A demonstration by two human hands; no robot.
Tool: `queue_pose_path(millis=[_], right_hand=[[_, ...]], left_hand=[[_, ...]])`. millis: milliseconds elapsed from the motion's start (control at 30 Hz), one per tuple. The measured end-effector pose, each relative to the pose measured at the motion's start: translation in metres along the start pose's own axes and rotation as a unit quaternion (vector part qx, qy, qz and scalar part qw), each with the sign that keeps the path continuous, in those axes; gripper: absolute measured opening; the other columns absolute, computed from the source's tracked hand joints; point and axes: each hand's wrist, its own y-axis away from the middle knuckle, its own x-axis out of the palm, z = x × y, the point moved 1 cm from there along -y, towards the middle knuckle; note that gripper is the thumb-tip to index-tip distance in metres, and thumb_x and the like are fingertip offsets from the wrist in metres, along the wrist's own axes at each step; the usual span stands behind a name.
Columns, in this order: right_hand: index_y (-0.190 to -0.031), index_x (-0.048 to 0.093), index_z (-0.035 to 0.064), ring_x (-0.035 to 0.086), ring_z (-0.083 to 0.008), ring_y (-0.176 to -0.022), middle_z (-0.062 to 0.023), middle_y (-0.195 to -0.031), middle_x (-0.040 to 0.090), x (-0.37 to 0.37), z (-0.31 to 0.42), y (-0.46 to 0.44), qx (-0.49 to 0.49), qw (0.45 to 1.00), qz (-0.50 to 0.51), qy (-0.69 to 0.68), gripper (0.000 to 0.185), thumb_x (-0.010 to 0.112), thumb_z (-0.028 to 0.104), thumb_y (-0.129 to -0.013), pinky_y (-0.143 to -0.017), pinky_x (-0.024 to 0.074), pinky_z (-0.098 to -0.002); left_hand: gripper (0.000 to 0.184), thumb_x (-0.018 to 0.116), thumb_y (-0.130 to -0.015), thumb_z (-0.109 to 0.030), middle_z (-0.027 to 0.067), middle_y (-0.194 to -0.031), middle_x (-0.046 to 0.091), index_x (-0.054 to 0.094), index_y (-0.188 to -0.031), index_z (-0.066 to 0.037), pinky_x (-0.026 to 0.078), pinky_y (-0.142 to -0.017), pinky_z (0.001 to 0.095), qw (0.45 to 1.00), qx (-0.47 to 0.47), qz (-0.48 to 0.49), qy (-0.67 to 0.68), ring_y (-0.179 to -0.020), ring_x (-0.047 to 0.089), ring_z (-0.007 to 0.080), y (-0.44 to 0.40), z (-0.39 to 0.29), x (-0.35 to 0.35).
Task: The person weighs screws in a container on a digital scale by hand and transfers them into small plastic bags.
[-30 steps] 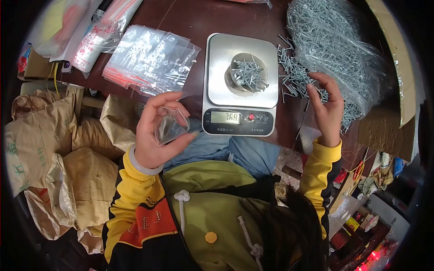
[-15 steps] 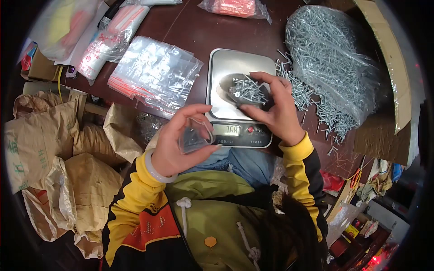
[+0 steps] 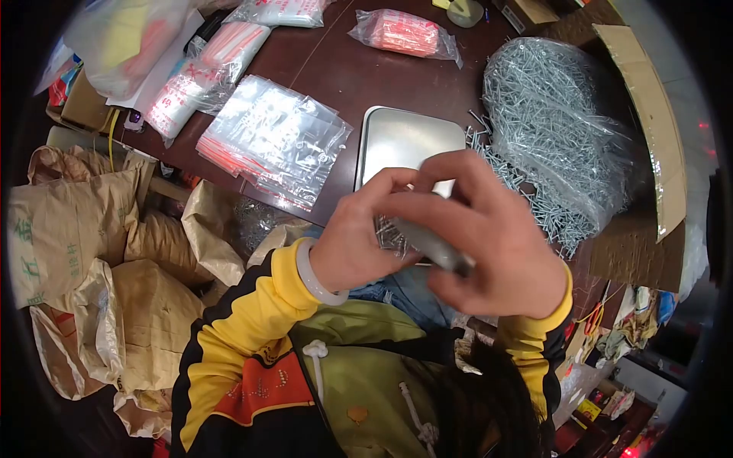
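Note:
My left hand (image 3: 355, 240) is closed round a clear plastic bag, partly hidden, with silver screws (image 3: 392, 238) showing in it. Right against it, my right hand (image 3: 481, 237) grips a small cup (image 3: 431, 243), tipped over toward the bag and slightly blurred. Both hands are over the front of the scale (image 3: 405, 145), whose steel plate shows behind them and whose display is hidden. To the right of the scale lie loose screws (image 3: 561, 221), spilling from a big clear bag of screws (image 3: 542, 114). Flat clear zip bags (image 3: 275, 137) with red edges lie to the left.
Wrapped packs of bags lie at the back left (image 3: 206, 76) and back centre (image 3: 405, 34). A clear round container (image 3: 464, 12) stands at the back. A cardboard flap (image 3: 645, 130) borders the right side. Brown paper sacks (image 3: 153, 305) stand at the left below the table.
My right hand picked the cup of screws off the scale and brought it to my left hand, tipping it. Screws now show in the bag. The view has shifted, showing more of the table's back.

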Motion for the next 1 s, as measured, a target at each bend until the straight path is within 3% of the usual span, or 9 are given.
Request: queue_pose_path(millis=[100,200,333,500,600,633,767,867,1000], right_hand=[[-0.113,0.06,0.0017,0.056,-0.0208,-0.103,-0.01,-0.114,0.052,-0.019,-0.018,0.009,-0.028,0.994,-0.11,0.005,0.059,0.066,-0.001,-0.054,-0.088,0.046,-0.0334],[-0.117,0.054,0.0044,0.056,-0.0215,-0.1,-0.0106,-0.11,0.053,0.006,-0.058,0.021,0.089,0.954,-0.222,-0.183,0.054,0.071,0.003,-0.065,-0.09,0.0446,-0.0332],[-0.121,0.05,0.0026,0.052,-0.0273,-0.116,-0.0121,-0.117,0.055,0.055,-0.1,0.037,0.146,0.978,-0.123,-0.09,0.066,0.083,0.014,-0.065,-0.099,0.0395,-0.0358],[-0.111,0.06,0.0106,0.033,-0.0342,-0.137,-0.0139,-0.136,0.05,0.03,-0.052,0.036,0.009,0.982,-0.178,-0.062,0.047,0.079,0.024,-0.07,-0.105,0.0277,-0.0497],[-0.094,0.067,0.0169,0.035,-0.0349,-0.138,-0.0084,-0.137,0.052,0.02,-0.024,0.035,-0.097,0.99,-0.079,0.06,0.023,0.074,0.023,-0.073,-0.105,0.0263,-0.0499],[-0.083,0.068,0.019,0.05,-0.0295,-0.125,-0.0015,-0.118,0.062,0.025,-0.019,0.035,-0.094,0.988,-0.111,0.051,0.011,0.071,0.02,-0.072,-0.102,0.0274,-0.0465],[-0.083,0.073,0.0201,0.061,-0.0195,-0.09,0.0003,-0.09,0.061,0.021,-0.009,0.041,-0.135,0.984,-0.11,0.039,0.009,0.072,0.026,-0.077,-0.092,0.0338,-0.0415],[-0.088,0.069,0.0163,0.06,-0.0188,-0.088,0.0002,-0.085,0.059,0.025,-0.013,0.042,-0.066,0.984,-0.163,0.023,0.019,0.073,0.017,-0.069,-0.086,0.0345,-0.0379],[-0.086,0.067,0.0091,0.06,-0.0225,-0.084,-0.004,-0.087,0.064,0.027,-0.025,0.057,0.086,0.975,-0.192,-0.067,0.019,0.077,0.018,-0.073,-0.076,0.0376,-0.0341]], left_hand=[[0.06,0.079,-0.071,-0.004,0.0063,-0.094,0.062,0.05,-0.124,-0.003,0.049,-0.082,0.0278,0.996,-0.083,0.01,0.035,-0.09,0.06,0.0118,0.004,-0.002,-0.003],[0.062,0.076,-0.074,0.004,0.0049,-0.1,0.057,0.044,-0.128,0.001,0.045,-0.083,0.0248,0.995,-0.074,0.056,0.032,-0.095,0.055,0.0101,0.004,-0.009,-0.011],[0.061,0.077,-0.073,0.004,0.0054,-0.097,0.058,0.046,-0.125,0.0,0.045,-0.08,0.0253,0.995,-0.003,0.055,0.08,-0.09,0.055,0.012,0.005,-0.008,-0.012],[0.063,0.08,-0.074,-0.004,0.0039,-0.102,0.057,0.046,-0.127,-0.001,0.046,-0.082,0.027,0.991,0.012,0.068,0.112,-0.093,0.055,0.0108,0.007,-0.012,-0.009],[0.072,0.083,-0.073,-0.006,0.0044,-0.108,0.056,0.042,-0.132,-0.001,0.046,-0.085,0.0286,0.976,-0.008,0.092,0.195,-0.098,0.056,0.0127,0.011,-0.012,-0.003],[0.075,0.084,-0.072,-0.006,0.0047,-0.111,0.056,0.041,-0.133,-0.001,0.046,-0.087,0.0294,0.968,-0.017,0.102,0.229,-0.101,0.056,0.0136,0.012,-0.012,-0.001],[0.069,0.081,-0.076,-0.007,0.0074,-0.121,0.057,0.043,-0.134,-0.001,0.043,-0.096,0.032,0.95,-0.066,0.163,0.256,-0.111,0.054,0.017,0.023,-0.006,0.007],[0.046,0.075,-0.082,-0.009,0.0074,-0.112,0.062,0.055,-0.123,-0.001,0.044,-0.093,0.0304,0.956,-0.126,0.219,0.147,-0.107,0.058,0.0158,0.029,0.002,0.005],[0.028,0.069,-0.086,-0.007,0.0084,-0.105,0.065,0.062,-0.112,0.0,0.047,-0.089,0.0293,0.987,-0.091,0.128,0.038,-0.1,0.062,0.0147,0.031,0.0,-0.001]])
